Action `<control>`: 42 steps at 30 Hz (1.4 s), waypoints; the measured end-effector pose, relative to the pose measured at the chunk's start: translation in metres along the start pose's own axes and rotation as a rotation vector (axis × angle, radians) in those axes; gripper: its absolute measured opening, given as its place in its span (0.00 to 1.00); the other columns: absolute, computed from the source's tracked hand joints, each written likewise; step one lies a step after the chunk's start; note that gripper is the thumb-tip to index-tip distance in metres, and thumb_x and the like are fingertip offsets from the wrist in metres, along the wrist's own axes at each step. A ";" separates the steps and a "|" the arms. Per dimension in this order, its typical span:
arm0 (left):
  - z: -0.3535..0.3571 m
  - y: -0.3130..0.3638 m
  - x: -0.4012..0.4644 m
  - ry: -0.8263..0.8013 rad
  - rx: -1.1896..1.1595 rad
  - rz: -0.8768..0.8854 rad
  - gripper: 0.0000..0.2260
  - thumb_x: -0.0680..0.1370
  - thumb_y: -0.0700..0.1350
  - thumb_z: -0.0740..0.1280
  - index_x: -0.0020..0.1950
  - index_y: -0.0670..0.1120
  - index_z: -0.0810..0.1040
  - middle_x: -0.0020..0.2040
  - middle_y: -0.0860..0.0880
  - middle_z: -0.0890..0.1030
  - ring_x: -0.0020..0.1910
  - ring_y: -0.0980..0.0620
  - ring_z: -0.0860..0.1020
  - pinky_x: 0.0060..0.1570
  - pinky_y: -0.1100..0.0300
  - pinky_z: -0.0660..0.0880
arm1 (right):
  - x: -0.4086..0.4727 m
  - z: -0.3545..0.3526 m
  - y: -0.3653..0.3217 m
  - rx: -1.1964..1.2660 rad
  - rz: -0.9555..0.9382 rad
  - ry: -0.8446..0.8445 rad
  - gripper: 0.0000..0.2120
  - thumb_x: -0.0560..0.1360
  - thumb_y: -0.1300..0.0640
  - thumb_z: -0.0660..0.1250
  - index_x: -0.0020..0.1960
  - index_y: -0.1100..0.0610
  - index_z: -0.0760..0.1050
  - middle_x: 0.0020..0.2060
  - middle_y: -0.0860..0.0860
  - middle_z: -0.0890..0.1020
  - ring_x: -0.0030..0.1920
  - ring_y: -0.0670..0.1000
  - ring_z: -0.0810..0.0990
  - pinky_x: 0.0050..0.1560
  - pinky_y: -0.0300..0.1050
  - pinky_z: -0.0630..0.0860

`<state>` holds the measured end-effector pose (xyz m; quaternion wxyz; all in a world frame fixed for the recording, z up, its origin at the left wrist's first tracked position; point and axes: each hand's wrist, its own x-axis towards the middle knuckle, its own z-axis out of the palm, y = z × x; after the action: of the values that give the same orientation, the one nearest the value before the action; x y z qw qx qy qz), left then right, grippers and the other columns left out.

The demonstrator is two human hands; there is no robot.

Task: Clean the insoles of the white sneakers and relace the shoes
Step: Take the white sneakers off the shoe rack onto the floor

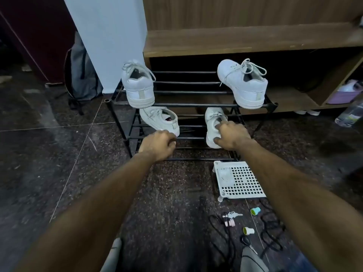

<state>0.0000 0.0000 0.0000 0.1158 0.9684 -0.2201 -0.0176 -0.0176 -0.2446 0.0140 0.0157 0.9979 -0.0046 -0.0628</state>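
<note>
While both bare arms reach forward from the bottom of the frame, the left hand (157,145) sits at the heel of a white sneaker (160,120) on the lower tier of a black metal shoe rack (188,104), its fingers curled together against the heel edge, though whether they truly grip it cannot be told. Right of centre, the right hand (232,135) is clamped on a second white sneaker (213,118) on the same lower tier, thumb on the outer heel wall and fingers reaching into the shoe's opening. Both lower sneakers have their laces in. On the upper tier stand two more white shoes with their heels toward the camera: one (138,85) at the rack's left end, and another (244,83) at the right end, tilted, its loose laces trailing. Behind the rack, across the upper part of the frame, runs a wooden shelf unit (235,39). At upper left a grey backpack (81,75) leans beside a pale wall corner. On the dark speckled floor at lower right lies a white perforated plastic tray (242,183), and below it are scattered black cords (273,232), a bunch of keys (232,214), two small green caps (255,211) and scissors (248,244). A clear plastic bottle (349,114) lies at the right edge.
</note>
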 end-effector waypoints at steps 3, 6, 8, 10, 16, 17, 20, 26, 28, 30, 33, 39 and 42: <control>0.013 -0.008 0.033 0.057 0.084 -0.011 0.20 0.79 0.49 0.61 0.71 0.47 0.70 0.69 0.46 0.72 0.68 0.45 0.68 0.63 0.49 0.68 | 0.027 0.012 0.007 -0.017 0.033 0.020 0.22 0.76 0.47 0.63 0.65 0.58 0.72 0.67 0.56 0.71 0.65 0.58 0.71 0.60 0.54 0.68; 0.025 -0.014 0.063 0.065 0.177 -0.027 0.24 0.79 0.50 0.61 0.74 0.46 0.65 0.71 0.45 0.68 0.71 0.45 0.65 0.67 0.48 0.63 | 0.046 0.026 0.004 -0.012 0.046 -0.014 0.21 0.76 0.47 0.63 0.63 0.59 0.73 0.64 0.57 0.73 0.63 0.58 0.72 0.60 0.54 0.68; 0.032 -0.021 0.080 0.038 0.222 -0.043 0.27 0.79 0.51 0.61 0.76 0.45 0.61 0.72 0.44 0.67 0.72 0.44 0.63 0.69 0.46 0.61 | 0.056 0.035 0.001 0.031 0.075 0.029 0.19 0.76 0.49 0.64 0.61 0.59 0.74 0.61 0.58 0.75 0.61 0.60 0.74 0.57 0.53 0.71; 0.041 -0.027 0.094 -0.032 0.255 -0.059 0.29 0.79 0.52 0.61 0.77 0.45 0.58 0.72 0.43 0.67 0.73 0.44 0.63 0.70 0.44 0.58 | 0.065 0.042 0.002 0.118 0.141 0.093 0.17 0.75 0.50 0.65 0.59 0.59 0.75 0.59 0.58 0.77 0.57 0.61 0.77 0.52 0.50 0.73; 0.058 -0.037 0.120 0.008 0.268 -0.086 0.22 0.79 0.53 0.63 0.70 0.44 0.67 0.66 0.44 0.73 0.68 0.44 0.68 0.68 0.45 0.62 | 0.076 0.063 0.009 0.089 0.179 -0.021 0.20 0.76 0.47 0.66 0.63 0.57 0.73 0.62 0.59 0.74 0.61 0.59 0.74 0.57 0.52 0.72; 0.058 -0.038 0.122 0.023 0.311 -0.074 0.20 0.79 0.53 0.63 0.68 0.44 0.68 0.65 0.43 0.75 0.66 0.44 0.70 0.66 0.46 0.64 | 0.077 0.066 0.009 0.098 0.179 -0.010 0.20 0.76 0.47 0.66 0.63 0.57 0.73 0.62 0.60 0.74 0.61 0.60 0.74 0.57 0.52 0.72; 0.057 -0.041 0.116 0.083 0.406 -0.005 0.16 0.80 0.50 0.62 0.65 0.44 0.70 0.62 0.44 0.77 0.62 0.44 0.74 0.62 0.49 0.66 | 0.074 0.066 0.008 0.111 0.184 0.050 0.19 0.76 0.45 0.67 0.62 0.55 0.74 0.60 0.60 0.76 0.59 0.61 0.76 0.56 0.51 0.72; 0.050 -0.039 0.064 0.174 0.357 0.114 0.13 0.79 0.48 0.64 0.61 0.46 0.70 0.60 0.47 0.77 0.61 0.46 0.73 0.59 0.50 0.63 | 0.037 0.060 -0.003 0.134 0.163 0.103 0.18 0.76 0.43 0.66 0.59 0.55 0.76 0.57 0.59 0.79 0.57 0.61 0.77 0.56 0.50 0.72; 0.045 -0.032 0.041 0.203 0.321 0.185 0.11 0.78 0.48 0.65 0.58 0.46 0.72 0.56 0.47 0.78 0.57 0.45 0.74 0.56 0.50 0.62 | 0.019 0.056 -0.008 0.127 0.149 0.116 0.18 0.76 0.43 0.66 0.58 0.55 0.77 0.56 0.59 0.79 0.56 0.61 0.77 0.57 0.50 0.71; 0.044 -0.024 0.016 0.218 0.288 0.261 0.09 0.75 0.46 0.68 0.53 0.45 0.73 0.51 0.46 0.79 0.52 0.45 0.76 0.52 0.50 0.64 | -0.002 0.055 -0.013 0.114 0.114 0.134 0.17 0.76 0.44 0.66 0.57 0.56 0.77 0.55 0.58 0.80 0.58 0.59 0.76 0.58 0.49 0.69; 0.050 -0.012 -0.022 0.199 0.238 0.332 0.12 0.67 0.43 0.74 0.44 0.46 0.73 0.41 0.47 0.77 0.41 0.46 0.76 0.44 0.51 0.65 | -0.039 0.059 -0.025 0.145 0.058 0.195 0.14 0.76 0.46 0.66 0.52 0.57 0.77 0.53 0.56 0.80 0.58 0.57 0.74 0.61 0.48 0.65; 0.084 0.016 -0.101 0.090 0.192 0.360 0.16 0.58 0.42 0.76 0.38 0.50 0.71 0.36 0.53 0.74 0.35 0.50 0.73 0.37 0.57 0.63 | -0.115 0.107 -0.064 0.205 0.010 0.219 0.08 0.73 0.52 0.68 0.46 0.56 0.78 0.45 0.52 0.82 0.51 0.54 0.78 0.60 0.51 0.66; 0.113 0.018 -0.131 -0.019 0.166 0.355 0.17 0.56 0.42 0.76 0.37 0.51 0.71 0.35 0.54 0.74 0.35 0.51 0.72 0.35 0.57 0.65 | -0.147 0.138 -0.080 0.247 -0.011 0.199 0.08 0.67 0.51 0.66 0.39 0.55 0.77 0.37 0.50 0.82 0.43 0.53 0.79 0.52 0.50 0.70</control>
<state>-0.1356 0.0165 -0.1078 0.0349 0.9203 -0.3894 0.0123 -0.1799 -0.1675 -0.1072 -0.1070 0.9935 -0.0055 0.0372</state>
